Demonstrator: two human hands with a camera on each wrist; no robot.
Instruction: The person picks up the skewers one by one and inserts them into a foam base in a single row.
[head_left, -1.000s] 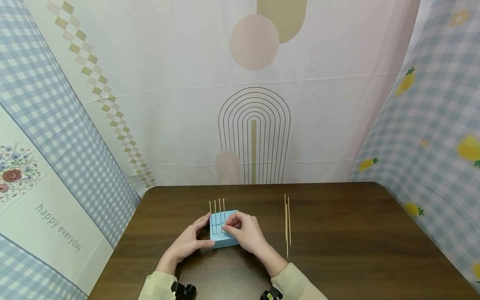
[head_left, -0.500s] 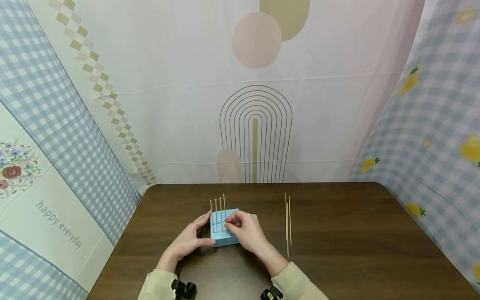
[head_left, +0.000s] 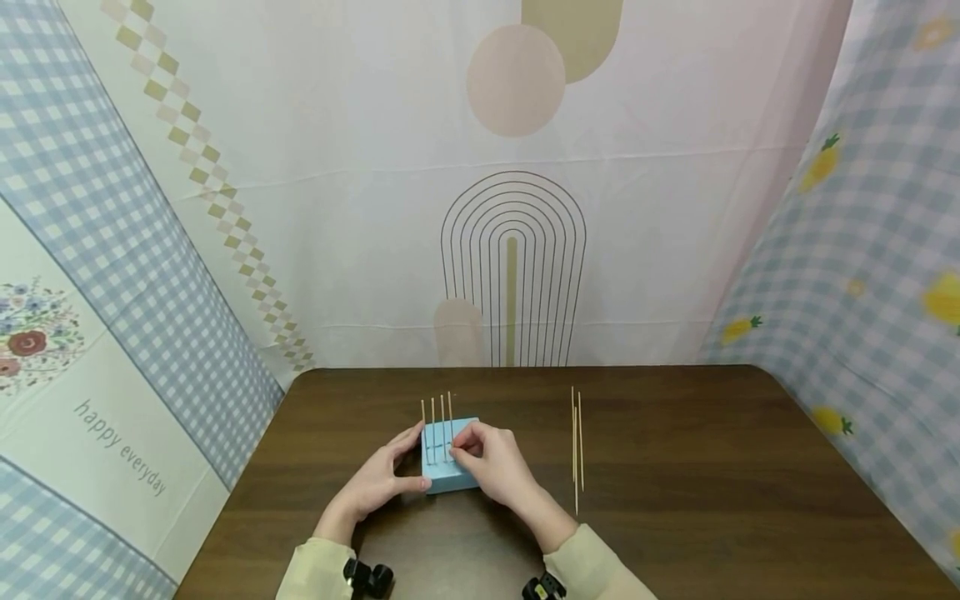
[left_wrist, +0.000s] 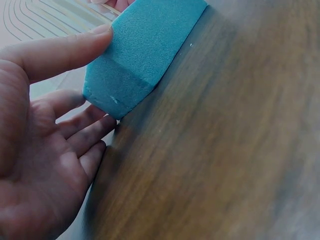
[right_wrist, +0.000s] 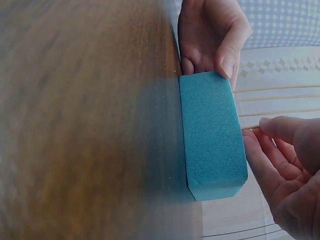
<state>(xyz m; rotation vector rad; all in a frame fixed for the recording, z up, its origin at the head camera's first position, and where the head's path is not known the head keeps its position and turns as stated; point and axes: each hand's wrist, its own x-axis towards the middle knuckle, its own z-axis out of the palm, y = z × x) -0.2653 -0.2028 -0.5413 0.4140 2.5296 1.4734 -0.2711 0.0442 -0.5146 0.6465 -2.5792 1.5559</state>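
Observation:
A light blue block, apparently foam [head_left: 448,480], lies on the table with several thin wooden sticks standing in it along its left part, such as this upright stick [head_left: 432,421]. My left hand [head_left: 369,486] grips the block's left end, thumb on the near side and fingers around the far edge. With thumb and index finger, my right hand [head_left: 495,467] pinches the rightmost stick [right_wrist: 251,127] low down, close to the block's top. In the right wrist view that stick's lower end meets the block [right_wrist: 212,130]. Its tip inside the foam is hidden.
To the right of the hands, three loose wooden sticks [head_left: 575,450] lie lengthwise on the dark brown table [head_left: 690,483]. A pale patterned cloth [head_left: 360,250] hangs behind the table's far edge, and checked cloths hang at both sides.
The pinched stick rose a little against its neighbours, then sank slightly again. My right hand stays pinching it; the left hand keeps its grip on the block. The head view has shifted slightly.

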